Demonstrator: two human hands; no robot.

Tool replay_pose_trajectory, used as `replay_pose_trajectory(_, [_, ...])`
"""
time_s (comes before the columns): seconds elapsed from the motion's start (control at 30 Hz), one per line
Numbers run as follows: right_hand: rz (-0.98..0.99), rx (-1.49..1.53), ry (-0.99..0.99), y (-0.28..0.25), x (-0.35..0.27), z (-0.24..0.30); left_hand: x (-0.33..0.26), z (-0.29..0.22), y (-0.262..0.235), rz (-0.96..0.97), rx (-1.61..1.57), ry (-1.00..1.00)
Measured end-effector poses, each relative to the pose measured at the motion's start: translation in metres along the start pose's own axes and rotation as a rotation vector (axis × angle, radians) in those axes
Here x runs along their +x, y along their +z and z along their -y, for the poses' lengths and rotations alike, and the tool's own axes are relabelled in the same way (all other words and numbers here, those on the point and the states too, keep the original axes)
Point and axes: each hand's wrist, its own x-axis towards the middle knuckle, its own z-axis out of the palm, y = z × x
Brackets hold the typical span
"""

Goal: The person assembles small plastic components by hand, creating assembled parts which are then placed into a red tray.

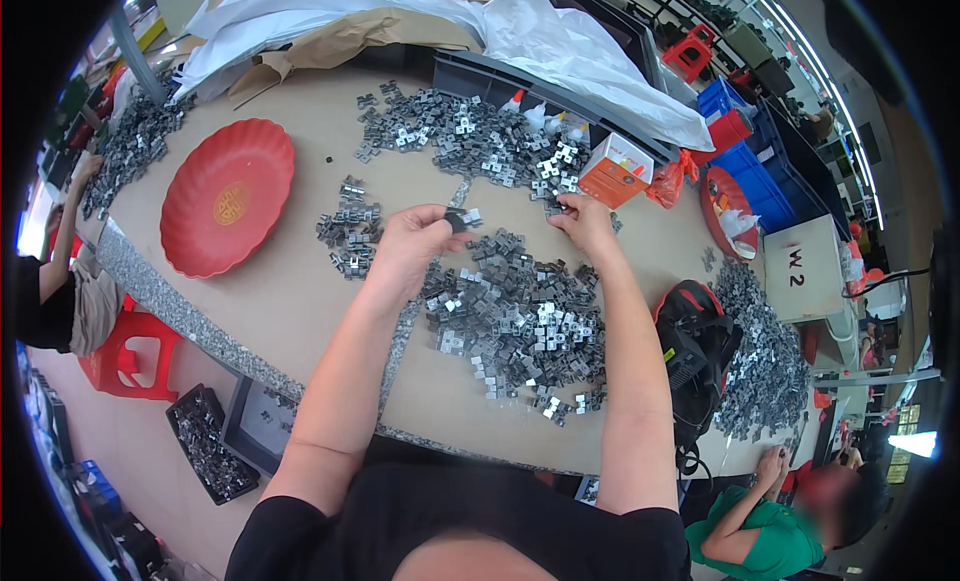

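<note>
Beige board covers the round worktable (290,301), whose speckled rim curves close to the person's body. Nearest that rim lies the big heap of small metal clips (520,316), loose and tangled; a careless sweep of a forearm could likely push the outer pieces over the edge toward the black tray of parts (208,443) on the floor. Just above the heap, the left hand (412,243) is closed in a pinch on one small dark clip (458,219), held clear of the table; the grip is only at the fingertips, so the piece could slip and vanish among its look-alikes. The right hand (583,221) rests fingers-down at the heap's far edge, fingertips curled on pieces there; whether it actually grips one I cannot tell. Left of the hands sits a small sorted cluster of clips (347,233), near enough to the heap that the two could mix. Beyond are a red plastic plate (226,197), a second scatter of clips (460,136), an orange carton (614,169) and crumpled white sheeting (560,41). Another person's hand (88,167) works at the left rim.
</note>
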Motion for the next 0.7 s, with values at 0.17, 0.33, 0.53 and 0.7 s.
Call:
replay_pose_trajectory(0.17, [-0.123, -0.25, -0.156, 0.004, -0.009, 0.016, -0.005, -0.001, 0.005, 0.027, -0.363, -0.234])
replay_pose_trajectory(0.33, [-0.012, 0.509, 0.166, -0.005, -0.034, 0.053, -0.007, 0.001, 0.012, -0.002, -0.437, -0.259])
replay_pose_trajectory(0.53, [0.179, 1.074, 0.176, 0.013, -0.074, 0.1, -0.011, 0.002, 0.018, 0.038, -0.226, -0.248])
replay_pose_trajectory(0.7, [0.1, 1.031, 0.195, 0.018, -0.074, 0.097, -0.012, 0.0, 0.02, 0.056, -0.214, -0.225])
